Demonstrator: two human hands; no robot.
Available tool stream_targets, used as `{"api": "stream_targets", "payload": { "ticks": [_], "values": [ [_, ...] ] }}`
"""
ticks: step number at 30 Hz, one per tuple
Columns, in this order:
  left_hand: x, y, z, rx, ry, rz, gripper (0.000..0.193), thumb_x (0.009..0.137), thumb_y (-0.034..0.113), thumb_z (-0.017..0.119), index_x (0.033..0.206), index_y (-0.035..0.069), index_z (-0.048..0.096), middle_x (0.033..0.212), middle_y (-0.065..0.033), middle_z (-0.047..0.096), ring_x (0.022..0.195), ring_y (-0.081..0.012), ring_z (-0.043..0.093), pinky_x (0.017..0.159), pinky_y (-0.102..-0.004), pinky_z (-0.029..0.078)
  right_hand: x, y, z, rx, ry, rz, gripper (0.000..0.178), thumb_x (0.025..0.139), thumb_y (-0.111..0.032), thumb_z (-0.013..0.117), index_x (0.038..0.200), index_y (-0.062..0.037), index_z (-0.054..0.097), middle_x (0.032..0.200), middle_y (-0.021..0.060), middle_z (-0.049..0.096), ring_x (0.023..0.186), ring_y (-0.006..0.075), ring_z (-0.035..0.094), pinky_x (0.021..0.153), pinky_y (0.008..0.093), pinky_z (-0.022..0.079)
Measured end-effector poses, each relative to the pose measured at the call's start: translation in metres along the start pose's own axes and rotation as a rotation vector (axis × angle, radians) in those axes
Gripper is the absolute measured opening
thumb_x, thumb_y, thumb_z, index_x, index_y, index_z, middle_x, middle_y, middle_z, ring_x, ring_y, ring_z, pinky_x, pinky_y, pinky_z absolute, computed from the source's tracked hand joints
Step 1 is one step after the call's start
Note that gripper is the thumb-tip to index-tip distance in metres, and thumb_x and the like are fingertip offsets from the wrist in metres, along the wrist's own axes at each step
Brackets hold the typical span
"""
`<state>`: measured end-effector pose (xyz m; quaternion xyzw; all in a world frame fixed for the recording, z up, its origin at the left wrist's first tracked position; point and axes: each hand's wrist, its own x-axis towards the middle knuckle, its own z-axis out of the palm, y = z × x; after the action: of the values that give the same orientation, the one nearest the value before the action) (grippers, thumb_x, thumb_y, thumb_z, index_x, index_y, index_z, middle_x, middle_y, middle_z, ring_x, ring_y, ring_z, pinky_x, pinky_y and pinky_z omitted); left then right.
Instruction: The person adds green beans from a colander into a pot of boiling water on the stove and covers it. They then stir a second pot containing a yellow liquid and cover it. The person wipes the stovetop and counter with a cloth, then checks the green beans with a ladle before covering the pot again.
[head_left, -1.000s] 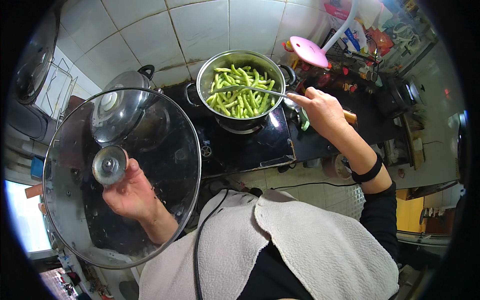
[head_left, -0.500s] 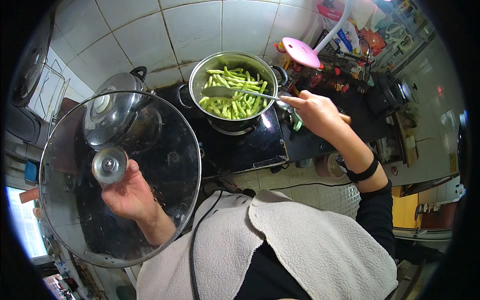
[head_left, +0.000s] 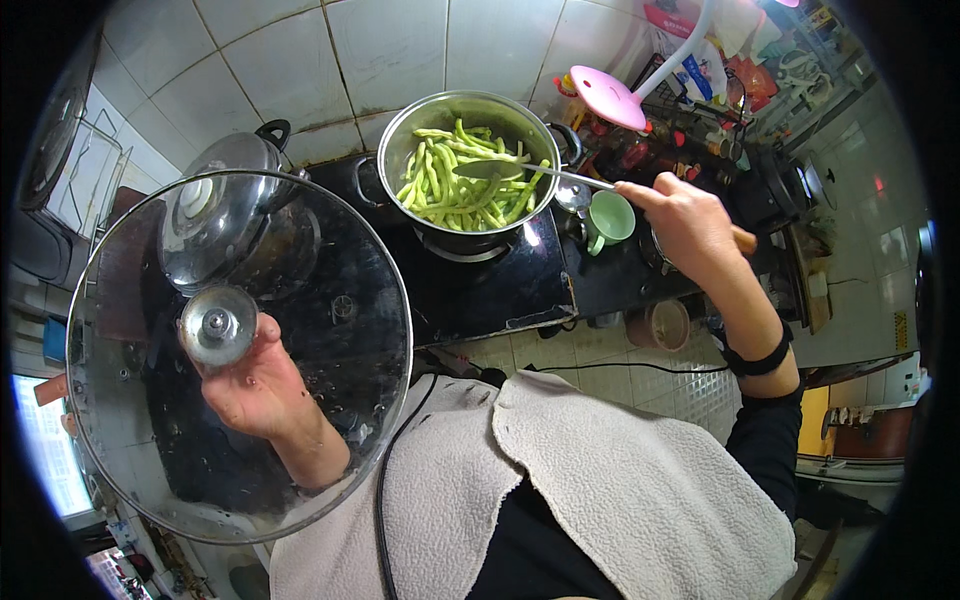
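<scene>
My left hand [head_left: 262, 388] is closed on the knob of a large round glass lid [head_left: 345, 390], tilted up at the left. The hand shows through the clear glass. My right hand [head_left: 692, 222] grips a spatula [head_left: 487, 170] with a metal shaft and a wooden handle end. Its blade lies among green beans [head_left: 450, 195] in a deep steel pot [head_left: 386, 165] on the stove. The beans look like cut lengths of pod, piled in the pot.
A black stovetop [head_left: 470, 295] carries the pot and, at left, a lidded pan [head_left: 215, 225] partly behind the glass lid. Right of the pot stand a green cup [head_left: 612, 215] and several bottles. A pink lamp [head_left: 607, 97] leans over there. A bin [head_left: 662, 325] sits below the counter.
My right hand has moved right and slightly down, drawing the spatula blade rightward through the beans. The green cup now shows more fully. The lid stays held, shifted slightly in view.
</scene>
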<state>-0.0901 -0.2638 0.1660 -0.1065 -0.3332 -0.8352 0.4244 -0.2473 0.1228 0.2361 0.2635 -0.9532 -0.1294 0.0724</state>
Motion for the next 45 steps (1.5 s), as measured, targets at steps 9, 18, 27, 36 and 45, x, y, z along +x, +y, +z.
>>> {"api": "stream_targets", "payload": {
  "ticks": [9, 18, 27, 36, 45],
  "values": [
    [0.003, -0.009, 0.003, 0.088, 0.038, -0.027, 0.038, 0.079, 0.016, 0.051, 0.112, -0.001, 0.057, 0.104, -0.0152, 0.060, 0.086, -0.0241, 0.056, 0.065, -0.0355, 0.042, -0.010, -0.008, -0.013, -0.052, 0.063, -0.110, 0.050, 0.077, -0.001, 0.057, 0.121, -0.0251, 0.061, 0.085, 0.0069, 0.053, 0.083, 0.0239, 0.062, 0.070, 0.0355, 0.050],
    [0.002, -0.008, 0.008, 0.049, 0.033, -0.044, 0.038, 0.077, 0.014, 0.053, 0.113, 0.001, 0.056, 0.106, -0.0144, 0.059, 0.089, -0.0244, 0.055, 0.064, -0.0359, 0.043, -0.011, 0.001, -0.022, 0.051, 0.062, 0.022, 0.052, 0.077, 0.001, 0.057, 0.121, -0.0269, 0.062, 0.084, 0.0071, 0.054, 0.081, 0.0233, 0.062, 0.067, 0.0342, 0.052],
    [0.004, -0.011, 0.013, 0.264, 0.142, -0.002, 0.045, 0.076, 0.024, 0.051, 0.115, 0.002, 0.046, 0.098, -0.0153, 0.055, 0.073, -0.0236, 0.055, 0.056, -0.0343, 0.045, 0.011, -0.010, 0.016, 0.061, 0.085, 0.058, 0.049, 0.078, 0.000, 0.056, 0.119, -0.0275, 0.063, 0.086, 0.0073, 0.055, 0.080, 0.0246, 0.063, 0.067, 0.0355, 0.052],
    [0.001, -0.018, 0.015, 0.169, 0.005, -0.008, 0.044, 0.078, 0.021, 0.055, 0.118, 0.002, 0.054, 0.106, -0.0140, 0.059, 0.086, -0.0250, 0.057, 0.061, -0.0376, 0.047, 0.044, -0.022, 0.043, 0.069, 0.372, -0.073, 0.049, 0.079, -0.003, 0.059, 0.120, -0.0291, 0.062, 0.079, 0.0042, 0.051, 0.074, 0.0217, 0.061, 0.062, 0.0338, 0.051],
    [-0.004, -0.016, 0.014, 0.206, 0.016, 0.018, 0.042, 0.079, 0.023, 0.055, 0.116, 0.003, 0.053, 0.106, -0.0135, 0.059, 0.087, -0.0235, 0.059, 0.062, -0.0355, 0.049, -0.002, -0.007, 0.020, 0.088, 0.106, -0.028, 0.049, 0.079, -0.001, 0.059, 0.120, -0.0284, 0.062, 0.081, 0.0047, 0.052, 0.072, 0.0229, 0.061, 0.060, 0.0338, 0.051]
  ]
}}
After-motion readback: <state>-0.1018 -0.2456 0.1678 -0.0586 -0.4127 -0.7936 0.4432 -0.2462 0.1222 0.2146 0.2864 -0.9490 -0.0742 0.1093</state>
